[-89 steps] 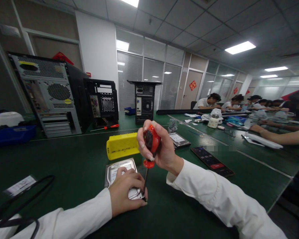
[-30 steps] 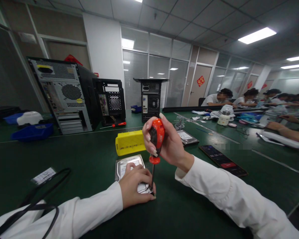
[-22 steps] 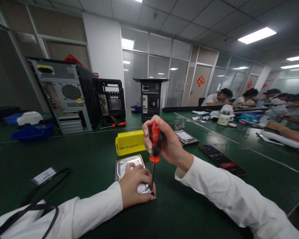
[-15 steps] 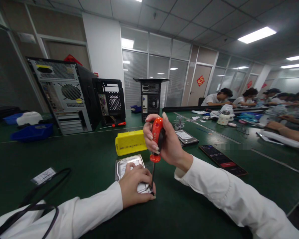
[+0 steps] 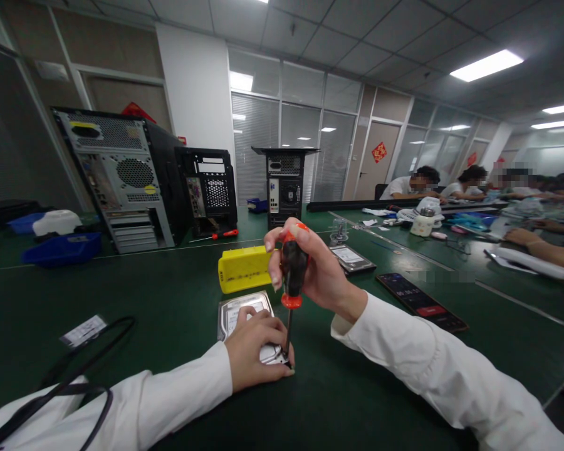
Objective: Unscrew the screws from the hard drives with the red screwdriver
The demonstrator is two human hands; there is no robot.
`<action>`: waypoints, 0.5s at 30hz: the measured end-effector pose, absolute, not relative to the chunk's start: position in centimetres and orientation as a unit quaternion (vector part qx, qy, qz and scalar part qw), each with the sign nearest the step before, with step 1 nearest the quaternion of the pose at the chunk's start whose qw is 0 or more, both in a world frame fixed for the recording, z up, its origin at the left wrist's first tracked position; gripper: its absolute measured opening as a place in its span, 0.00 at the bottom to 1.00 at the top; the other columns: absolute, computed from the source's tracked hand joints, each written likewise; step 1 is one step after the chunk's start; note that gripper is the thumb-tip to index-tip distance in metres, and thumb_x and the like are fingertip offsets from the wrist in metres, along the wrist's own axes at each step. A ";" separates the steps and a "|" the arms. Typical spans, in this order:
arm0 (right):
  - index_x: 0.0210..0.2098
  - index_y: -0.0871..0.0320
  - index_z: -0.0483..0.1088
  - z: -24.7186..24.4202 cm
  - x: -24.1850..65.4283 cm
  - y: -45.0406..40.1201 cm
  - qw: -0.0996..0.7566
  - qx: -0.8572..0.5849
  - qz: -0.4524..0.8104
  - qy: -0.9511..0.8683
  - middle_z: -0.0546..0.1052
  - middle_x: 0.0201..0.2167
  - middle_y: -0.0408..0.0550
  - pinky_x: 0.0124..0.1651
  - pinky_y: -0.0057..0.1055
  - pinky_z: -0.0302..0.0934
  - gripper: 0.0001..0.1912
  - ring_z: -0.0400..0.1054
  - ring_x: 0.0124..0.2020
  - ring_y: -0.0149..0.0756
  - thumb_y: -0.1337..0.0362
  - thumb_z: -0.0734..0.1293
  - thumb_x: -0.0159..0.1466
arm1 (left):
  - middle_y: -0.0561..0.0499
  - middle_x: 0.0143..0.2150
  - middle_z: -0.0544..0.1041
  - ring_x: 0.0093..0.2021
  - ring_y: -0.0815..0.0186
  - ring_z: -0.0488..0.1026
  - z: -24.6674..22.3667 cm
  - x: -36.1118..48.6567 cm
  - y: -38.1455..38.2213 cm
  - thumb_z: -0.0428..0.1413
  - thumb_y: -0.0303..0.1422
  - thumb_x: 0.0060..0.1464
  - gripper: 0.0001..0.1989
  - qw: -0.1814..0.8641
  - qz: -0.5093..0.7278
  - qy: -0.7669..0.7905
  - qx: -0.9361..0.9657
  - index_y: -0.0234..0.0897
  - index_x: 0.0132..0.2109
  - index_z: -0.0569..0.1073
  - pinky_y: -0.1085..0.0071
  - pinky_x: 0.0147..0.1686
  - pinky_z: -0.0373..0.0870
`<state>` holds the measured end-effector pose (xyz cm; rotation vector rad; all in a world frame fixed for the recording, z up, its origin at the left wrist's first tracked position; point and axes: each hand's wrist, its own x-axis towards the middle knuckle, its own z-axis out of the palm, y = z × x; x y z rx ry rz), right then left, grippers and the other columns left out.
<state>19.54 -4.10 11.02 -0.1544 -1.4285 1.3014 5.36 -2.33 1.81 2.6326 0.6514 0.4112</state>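
A silver hard drive point(image 5: 230, 308) lies on the green table, with my left hand point(image 5: 258, 351) over its near part, thumb and fingers gripping its sides. My right hand point(image 5: 313, 263) is wrapped round the red and black handle of a screwdriver point(image 5: 293, 266). The screwdriver stands nearly upright, its tip at the drive's near right corner beside my left fingertips. Whether the tip sits in a screw is too small to tell. Just behind the drive is a yellow bin point(image 5: 245, 269). A second hard drive point(image 5: 352, 257) lies behind my right hand.
A phone point(image 5: 420, 302) lies on the right. Computer cases point(image 5: 134, 178) stand at the back, with another screwdriver point(image 5: 223, 235) before them. Blue trays point(image 5: 62, 248) and a small bag point(image 5: 83, 331) are on the left. Other people sit at the far right.
My right hand's fingers have shifted round the handle, which has turned to show more black. The screwdriver's handle has moved slightly left. My left hand and the drive have stayed put.
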 end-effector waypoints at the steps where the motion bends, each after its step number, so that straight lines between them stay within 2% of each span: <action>1: 0.30 0.59 0.59 11.0 19.5 -4.1 0.570 -0.067 0.550 -0.607 0.69 0.30 0.40 0.20 0.19 0.59 0.11 0.64 0.18 0.21 0.58 0.61 0.62 | 0.57 0.36 0.76 0.42 0.62 0.68 1.8 5.4 -2.3 0.65 0.35 0.43 0.05 0.198 0.147 0.232 0.941 0.44 0.30 0.77 0.63 0.43 0.45; 4: 0.30 0.58 0.57 10.9 19.3 -4.2 0.573 -0.063 0.562 -0.593 0.65 0.23 0.36 0.15 0.16 0.49 0.10 0.55 0.14 0.18 0.59 0.60 0.63 | 0.56 0.37 0.76 0.42 0.61 0.68 1.9 5.4 -2.3 0.65 0.36 0.43 0.05 0.197 0.143 0.232 0.942 0.44 0.30 0.77 0.63 0.44 0.45; 6: 0.33 0.56 0.58 11.0 19.3 -4.2 0.568 -0.056 0.574 -0.587 0.63 0.21 0.36 0.16 0.16 0.48 0.09 0.53 0.14 0.18 0.58 0.60 0.63 | 0.56 0.37 0.76 0.42 0.61 0.68 1.9 5.4 -2.3 0.65 0.36 0.44 0.05 0.196 0.142 0.234 0.942 0.44 0.30 0.77 0.63 0.44 0.45; 11: 0.38 0.59 0.65 11.1 19.4 -4.3 0.554 -0.037 0.587 -0.589 0.62 0.21 0.39 0.16 0.17 0.48 0.22 0.53 0.15 0.19 0.49 0.51 0.66 | 0.57 0.37 0.76 0.42 0.62 0.68 1.7 5.4 -2.2 0.66 0.35 0.43 0.06 0.196 0.148 0.230 0.942 0.43 0.30 0.77 0.63 0.43 0.45; 15: 0.35 0.60 0.65 11.1 19.5 -4.2 0.541 -0.035 0.596 -0.593 0.64 0.24 0.40 0.19 0.19 0.54 0.18 0.59 0.18 0.20 0.53 0.53 0.66 | 0.57 0.36 0.76 0.42 0.61 0.69 1.7 5.3 -2.2 0.65 0.35 0.43 0.06 0.198 0.152 0.229 0.941 0.43 0.30 0.77 0.63 0.43 0.44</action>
